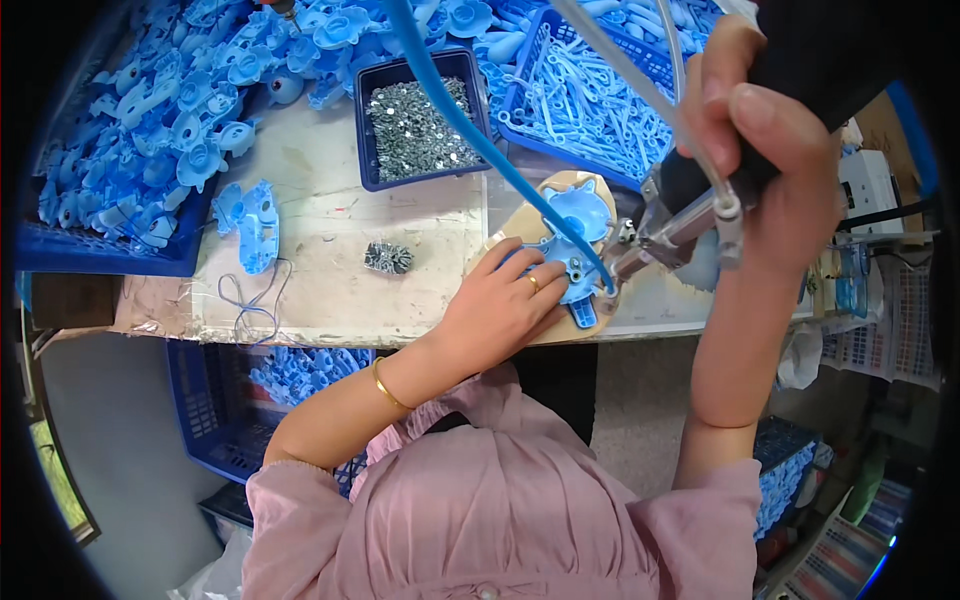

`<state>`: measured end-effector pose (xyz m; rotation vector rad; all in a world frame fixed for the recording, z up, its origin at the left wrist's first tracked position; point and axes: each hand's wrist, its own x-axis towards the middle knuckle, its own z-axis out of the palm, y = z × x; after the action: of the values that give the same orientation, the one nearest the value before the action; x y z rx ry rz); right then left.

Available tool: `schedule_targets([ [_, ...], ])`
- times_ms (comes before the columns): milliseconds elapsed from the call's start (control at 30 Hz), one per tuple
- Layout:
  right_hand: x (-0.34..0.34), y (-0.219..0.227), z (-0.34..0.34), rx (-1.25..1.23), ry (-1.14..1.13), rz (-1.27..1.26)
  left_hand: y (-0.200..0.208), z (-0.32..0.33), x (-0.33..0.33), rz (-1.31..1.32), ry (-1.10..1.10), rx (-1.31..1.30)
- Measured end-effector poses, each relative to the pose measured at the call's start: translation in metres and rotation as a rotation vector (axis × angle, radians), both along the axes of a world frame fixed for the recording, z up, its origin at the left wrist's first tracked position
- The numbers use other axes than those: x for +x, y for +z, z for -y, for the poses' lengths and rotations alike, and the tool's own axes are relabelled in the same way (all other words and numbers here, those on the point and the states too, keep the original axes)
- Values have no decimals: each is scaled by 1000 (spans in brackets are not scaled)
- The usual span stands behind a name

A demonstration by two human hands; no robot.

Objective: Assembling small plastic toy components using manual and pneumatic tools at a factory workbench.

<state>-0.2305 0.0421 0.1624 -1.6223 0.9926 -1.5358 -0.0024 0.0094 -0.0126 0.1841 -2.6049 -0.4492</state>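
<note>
My left hand [508, 298] lies over the near left side of a light-blue plastic shell [580, 212], its fingers curled onto the part and steadying it. The shell rests on a tan, rounded holding block [532, 218] at the table's front edge. In my right hand [775, 130] is a black power screwdriver [820, 70], gripped from above and tilted. Its metal nose [640, 255] points down to the left at the shell's right side; whether the tip touches is hard to see. A blue hose [455, 115] crosses in front of the shell.
A dark-blue bin [364, 150] of small screws stands behind, with a screw heap [388, 258] nearer. Beside it, a blue basket [520, 118] holds light-blue rods. Shells [180, 130] pile up at left. A loose blue part [260, 228] and cord [255, 312] lie left. Below is a crate [205, 420].
</note>
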Motion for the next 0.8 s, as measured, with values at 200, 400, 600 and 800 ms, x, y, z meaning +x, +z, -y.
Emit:
schedule_targets([
  [200,34,-14,-2,-152,-234,-33,-3,0,-7,-25,-2,-40],
  [400,61,-19,-14,-136,-588,-22,-2,-3,-9,6,15,-55],
  [600,-1,33,-4,-103,-507,-199,10,-9,-7,80,-7,-109],
  [800,-62,92,45,-67,-310,-160,90,9,36,99,-208,465],
])
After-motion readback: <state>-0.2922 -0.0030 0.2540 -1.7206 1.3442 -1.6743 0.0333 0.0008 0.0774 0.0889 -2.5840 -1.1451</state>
